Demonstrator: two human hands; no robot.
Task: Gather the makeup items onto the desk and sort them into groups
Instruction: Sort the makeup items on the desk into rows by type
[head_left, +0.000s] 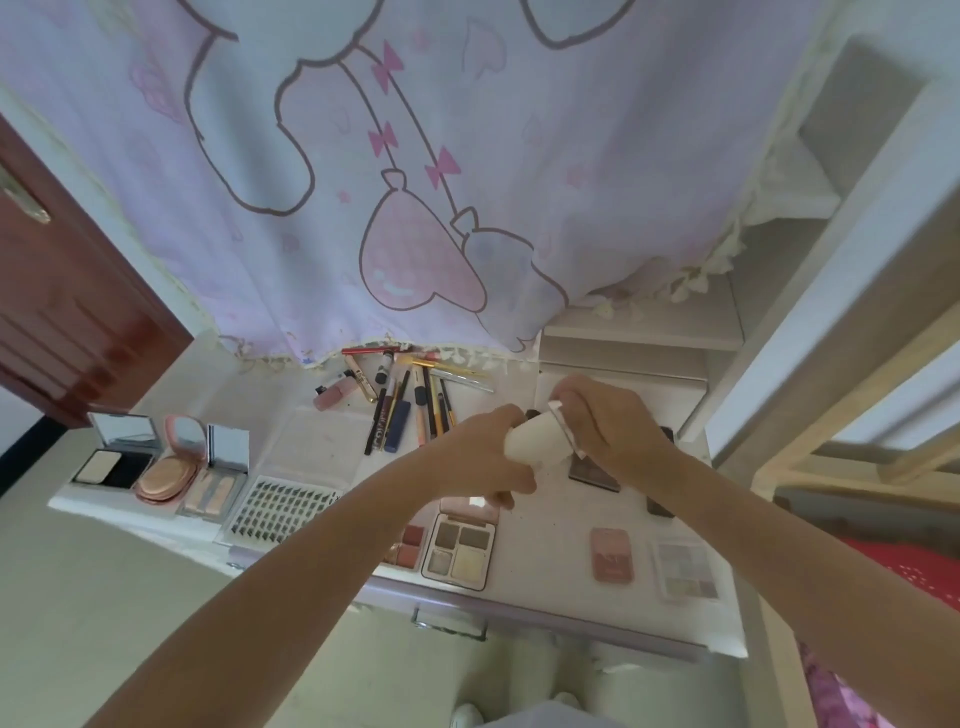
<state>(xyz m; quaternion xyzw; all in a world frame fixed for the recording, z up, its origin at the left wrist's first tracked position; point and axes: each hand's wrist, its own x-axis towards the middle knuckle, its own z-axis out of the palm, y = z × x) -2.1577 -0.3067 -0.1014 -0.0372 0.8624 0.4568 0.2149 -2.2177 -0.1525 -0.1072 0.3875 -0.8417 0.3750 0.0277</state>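
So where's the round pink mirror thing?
In the head view, the round pink compact sits open at the desk's left end, between the black-and-white compact and the slim powder palette.

1. Setting: a bedroom or dormitory room in a home.
2. Evidence beyond the fingers (571, 410): a pastel cartoon-print curtain (415, 182) with a tasselled hem, hanging over a white desk (545, 530).
3. Evidence right of the fingers: pale built-in shelving (649, 332) and a wooden bed-frame ladder (831, 364) (bunk-style construction).
4. Evidence left of the fingers: a dark red wooden door (67, 312).
5. Evidence around the fingers: open compacts (166, 467) and a cluster of makeup pencils (410, 410).
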